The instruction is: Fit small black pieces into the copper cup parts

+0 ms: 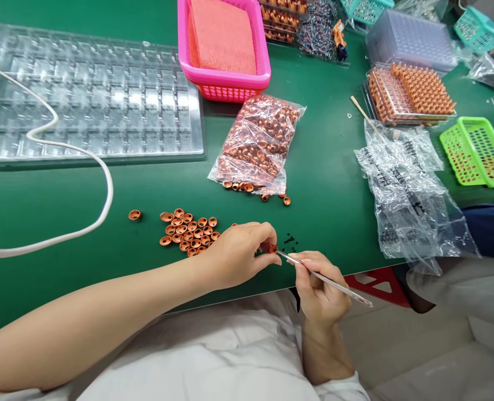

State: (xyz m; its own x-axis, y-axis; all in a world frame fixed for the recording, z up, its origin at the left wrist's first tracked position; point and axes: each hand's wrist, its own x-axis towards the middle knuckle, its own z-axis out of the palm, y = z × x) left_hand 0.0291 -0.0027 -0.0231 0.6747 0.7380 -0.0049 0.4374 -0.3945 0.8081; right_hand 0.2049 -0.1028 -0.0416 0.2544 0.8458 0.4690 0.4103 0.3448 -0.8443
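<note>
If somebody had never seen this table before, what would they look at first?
Probably the bright pink basket at the top middle, standing out against the green table. Next, the clear bag of shiny copper-coloured pieces just below it, with a loose cluster of copper-coloured pieces to its lower left. Then the hands at the bottom middle: the left hand pinches one piece, and the right hand holds a slim tool.
</note>
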